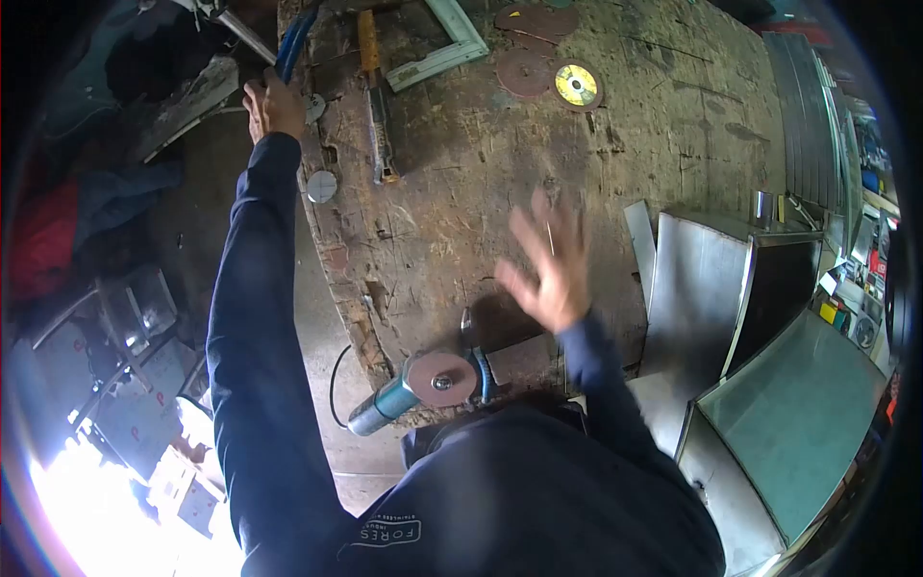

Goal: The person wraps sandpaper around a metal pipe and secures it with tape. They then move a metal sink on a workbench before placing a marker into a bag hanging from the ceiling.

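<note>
My left hand [275, 108] is at the far left edge of the workbench [461, 192], its fingers curled by the end of a blue bar-like part [294, 43]. What they grip, if anything, is hidden. Over the middle of the bench is my right hand [548, 264], its fingers spread and smeared by motion, with nothing seen in it. Near the front edge lies a teal angle grinder [383, 408] with a reddish-brown disc [444, 373] facing up. Another disc with a yellow label [577, 87] rests at the back, beside brown discs [526, 72].
A long narrow tool with an orange end [369, 43] and a pale angled frame piece [461, 43] lie at the back left. Sheet-metal boxes [700, 284] stand at the right, with a greenish panel [793, 413]. A round metal disc [322, 187] sits by the left edge.
</note>
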